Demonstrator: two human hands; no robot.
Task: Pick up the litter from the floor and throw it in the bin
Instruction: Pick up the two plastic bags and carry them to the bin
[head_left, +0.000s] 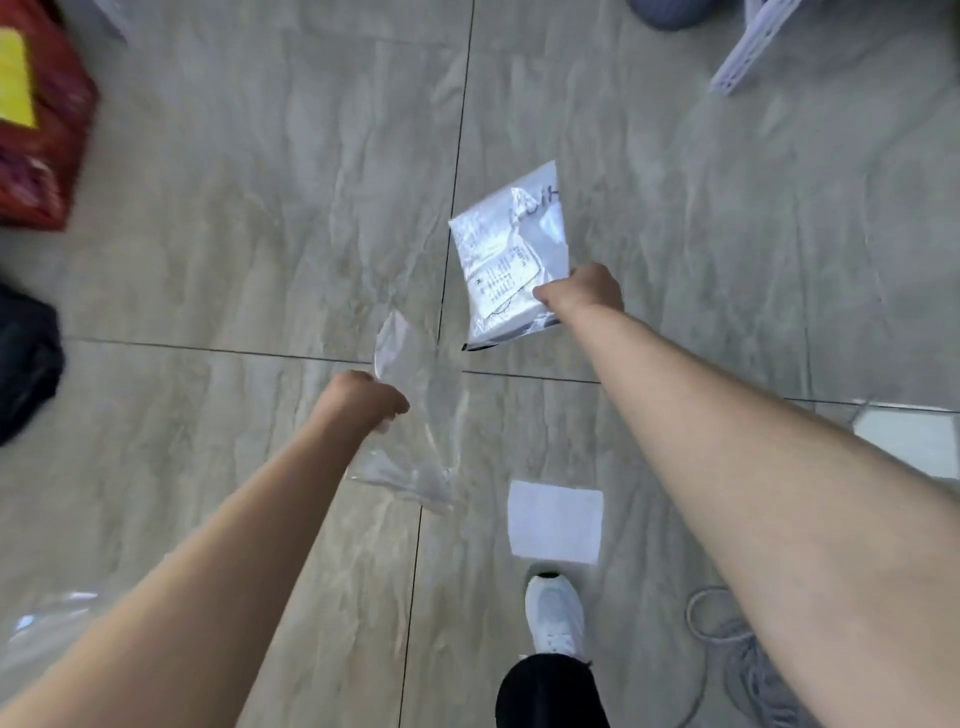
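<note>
My right hand (584, 288) is closed on the corner of a silver-white mailing bag (509, 254) with a printed label, held above the grey tiled floor. A clear plastic wrapper (415, 421) hangs crumpled from my left hand (363, 400), which is closed on it. On the floor in front of my white shoe (553, 613) lies a white sheet of paper (556, 522). More clear plastic (47, 618) shows at the lower left, partly behind my left forearm. No bin is in view.
A red and yellow bag (36, 119) and a black bag (26, 358) sit along the left edge. A white frame (753, 47) stands at the top right. A white panel (914, 441) lies at the right edge. A grey cable (727, 634) coils at the lower right.
</note>
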